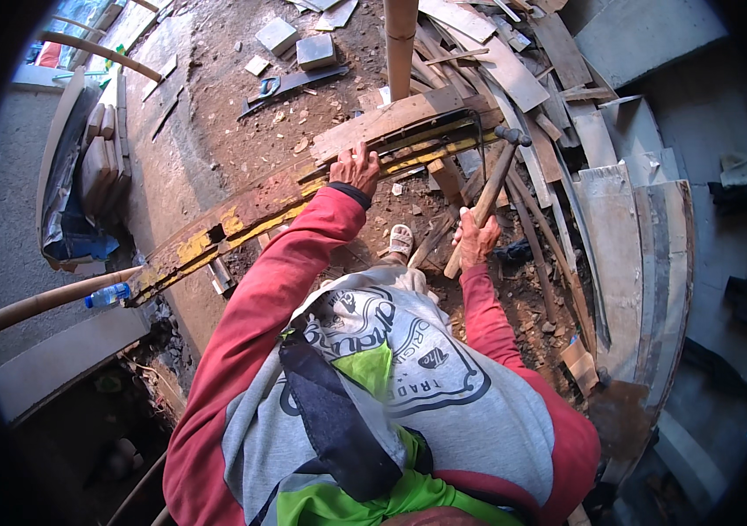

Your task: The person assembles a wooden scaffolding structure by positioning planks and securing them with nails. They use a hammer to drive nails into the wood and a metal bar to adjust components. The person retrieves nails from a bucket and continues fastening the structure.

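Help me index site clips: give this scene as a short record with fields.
Left hand: touching the near edge of a wooden board; grip unclear
Right hand: gripping a hammer by its wooden handle
Under the left forearm: yellow-painted, rusty beam
Ground beyond: saw, two grey blocks
Far left: capped bottle
Right side: stacked planks

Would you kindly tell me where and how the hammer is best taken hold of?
Probably by the lower part of its wooden handle, coming from the person's right, as the right hand grips it. The handle is long and slants up and away from the body, with the metal head at the far end, so a wrapped grip should suit.
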{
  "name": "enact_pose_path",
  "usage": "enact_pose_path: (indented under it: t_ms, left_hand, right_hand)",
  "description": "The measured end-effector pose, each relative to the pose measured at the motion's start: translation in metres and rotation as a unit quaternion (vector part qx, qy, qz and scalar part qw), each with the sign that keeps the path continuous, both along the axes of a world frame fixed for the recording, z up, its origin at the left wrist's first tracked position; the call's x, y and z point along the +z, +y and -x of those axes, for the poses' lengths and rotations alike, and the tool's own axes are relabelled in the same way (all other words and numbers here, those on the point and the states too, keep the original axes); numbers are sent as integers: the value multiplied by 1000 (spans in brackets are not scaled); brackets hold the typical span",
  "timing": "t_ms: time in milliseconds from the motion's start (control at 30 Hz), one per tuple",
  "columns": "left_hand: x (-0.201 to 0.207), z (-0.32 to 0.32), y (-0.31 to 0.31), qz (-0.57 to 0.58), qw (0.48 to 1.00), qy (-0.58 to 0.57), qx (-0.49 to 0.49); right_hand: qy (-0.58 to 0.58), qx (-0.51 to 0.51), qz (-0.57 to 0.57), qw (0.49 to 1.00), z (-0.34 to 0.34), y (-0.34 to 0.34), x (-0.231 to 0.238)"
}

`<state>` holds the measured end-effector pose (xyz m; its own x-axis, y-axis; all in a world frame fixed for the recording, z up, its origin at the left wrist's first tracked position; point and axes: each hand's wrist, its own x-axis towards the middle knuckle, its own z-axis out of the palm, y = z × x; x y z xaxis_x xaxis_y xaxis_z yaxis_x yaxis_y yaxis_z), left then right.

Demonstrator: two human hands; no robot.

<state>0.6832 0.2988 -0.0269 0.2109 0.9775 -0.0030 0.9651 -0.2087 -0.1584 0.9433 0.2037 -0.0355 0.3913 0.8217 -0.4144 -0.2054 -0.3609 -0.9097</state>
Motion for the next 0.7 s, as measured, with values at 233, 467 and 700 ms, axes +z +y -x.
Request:
enact_pose_path:
  t_ms: [233,467,700]
  left_hand:
    - [6,0,0,14,1000,1,-3]
    - [8,2,-2,-8,1000,-15,-14]
    - [27,6,-19,-96,986,-123,-57]
  right_hand:
    - [8,-3,-5,1000,1,0,-3]
    - [11,-5,-9,1000,1,0,-3]
    - [-1,-11,-17,1000,4,-3,15]
